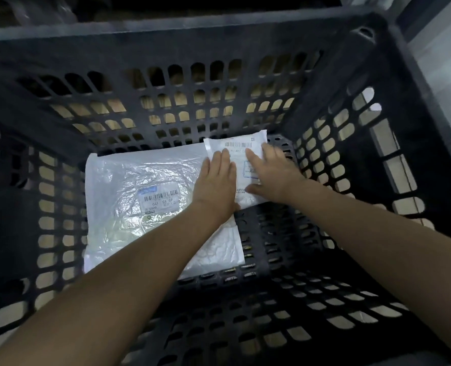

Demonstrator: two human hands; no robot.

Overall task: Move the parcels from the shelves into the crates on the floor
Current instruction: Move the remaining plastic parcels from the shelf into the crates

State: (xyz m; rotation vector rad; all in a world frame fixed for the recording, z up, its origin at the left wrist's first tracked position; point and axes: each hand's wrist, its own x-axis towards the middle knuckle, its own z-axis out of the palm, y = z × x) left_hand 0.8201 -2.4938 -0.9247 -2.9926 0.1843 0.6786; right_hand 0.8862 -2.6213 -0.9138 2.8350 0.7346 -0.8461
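I look straight down into a deep black slotted crate [351, 159]. A large white plastic parcel [140, 207] with a barcode label lies flat on its floor at the left. A smaller white parcel [239, 146] with a printed label lies at the back right, overlapping the large one's corner. My left hand [216, 180] rests flat on the small parcel's left side, fingers straight. On the parcel's right side lies my right hand [269, 173], also flat with straight fingers. Both forearms reach down into the crate.
The crate's high perforated walls surround both arms on all sides. Bare slotted crate floor [279, 233] shows to the right and in front of the parcels. A dark shelf edge [166, 11] runs beyond the far rim, and pale floor [446, 75] lies at the right.
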